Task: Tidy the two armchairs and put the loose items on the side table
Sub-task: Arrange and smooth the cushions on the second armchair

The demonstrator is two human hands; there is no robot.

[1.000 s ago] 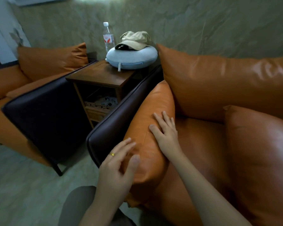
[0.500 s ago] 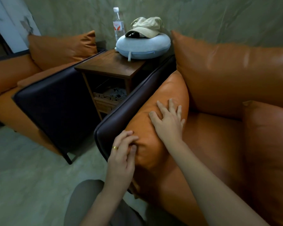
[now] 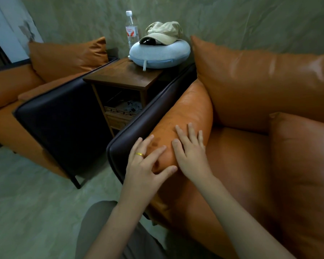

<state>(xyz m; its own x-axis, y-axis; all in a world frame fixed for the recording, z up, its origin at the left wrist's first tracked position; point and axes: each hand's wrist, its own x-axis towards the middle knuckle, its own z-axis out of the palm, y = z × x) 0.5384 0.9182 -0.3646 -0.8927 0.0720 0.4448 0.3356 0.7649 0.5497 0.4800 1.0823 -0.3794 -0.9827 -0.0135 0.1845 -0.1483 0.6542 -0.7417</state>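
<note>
Left grip (image 3: 148, 165) and right grip (image 3: 192, 156) rest spread on the arm cushion (image 3: 191, 109). It looks soft and slick, so flat palms along its top suit it best.

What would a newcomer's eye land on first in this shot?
The left hand, wearing a gold ring, and the right hand rest side by side on the orange arm cushion of the near armchair. Behind, on the side table between the chairs, a tan cap sits on a pale blue neck pillow beside a water bottle.

Gold ring (image 3: 139, 154) on left hand (image 3: 144, 171); seemingly grey trousers (image 3: 95, 232).
</note>
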